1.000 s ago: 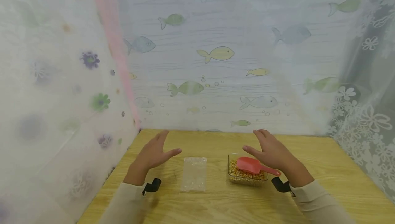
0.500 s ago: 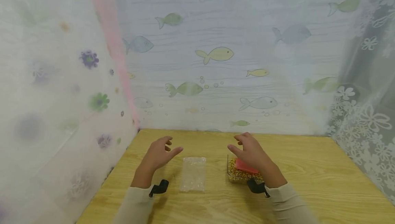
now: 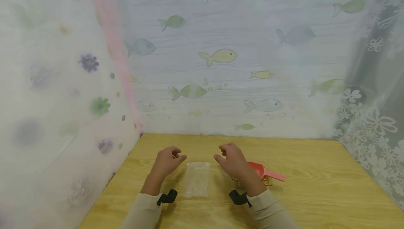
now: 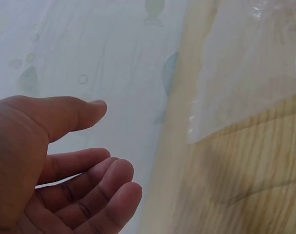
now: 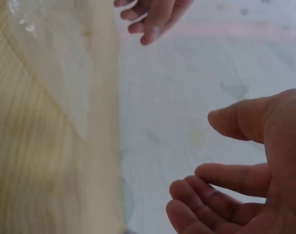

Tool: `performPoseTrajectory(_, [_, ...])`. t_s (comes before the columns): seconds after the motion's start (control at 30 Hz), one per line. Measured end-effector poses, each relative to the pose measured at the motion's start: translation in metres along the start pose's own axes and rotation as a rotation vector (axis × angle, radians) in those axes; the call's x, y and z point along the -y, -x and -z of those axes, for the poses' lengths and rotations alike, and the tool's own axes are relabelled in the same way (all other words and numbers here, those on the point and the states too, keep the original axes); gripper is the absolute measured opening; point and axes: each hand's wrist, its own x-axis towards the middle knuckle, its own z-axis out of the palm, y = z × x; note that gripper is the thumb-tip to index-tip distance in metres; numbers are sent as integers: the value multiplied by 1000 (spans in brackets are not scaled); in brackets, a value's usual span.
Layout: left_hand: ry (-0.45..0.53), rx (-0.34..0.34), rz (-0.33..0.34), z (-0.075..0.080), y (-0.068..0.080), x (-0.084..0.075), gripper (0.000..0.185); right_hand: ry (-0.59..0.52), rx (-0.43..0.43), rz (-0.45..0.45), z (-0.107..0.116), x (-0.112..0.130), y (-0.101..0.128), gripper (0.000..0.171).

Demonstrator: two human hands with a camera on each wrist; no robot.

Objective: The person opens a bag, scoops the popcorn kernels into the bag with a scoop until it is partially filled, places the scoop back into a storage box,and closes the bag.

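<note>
A clear plastic bag lies flat on the table between my two hands; part of it also shows in the left wrist view. My left hand hovers just left of the bag's far end, fingers loosely bent and holding nothing. To the bag's right, my right hand is also raised and holds nothing. Behind the right wrist stands a clear container of corn kernels, largely covered by that arm. On the kernels rests a red scoop, its pink handle sticking out to the right.
The wood-grain table reaches back to a curtain printed with fish. A flowered curtain hangs along the left side, and another with white flowers along the right. A black wrist camera sits below the right wrist.
My right hand has moved left from above the container toward the bag, uncovering the scoop's handle. The left hand has come slightly right and nearer, its fingers bending more. Bag and container have stayed put.
</note>
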Motion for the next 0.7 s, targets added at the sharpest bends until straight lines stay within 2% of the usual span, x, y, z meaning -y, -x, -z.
performPoseTrajectory(0.23, [27,39,65,-13,-5,9,42,-39,1,-6,-23,2,-3,44])
performPoseTrajectory(0.47, [118,110,128,-21,-6,13,42,-45,25,-74,-43,13,-5,48])
performPoseTrajectory(0.7, [132,127,156,-28,-2,17,37,-59,-14,-131,-64,11,-5,53])
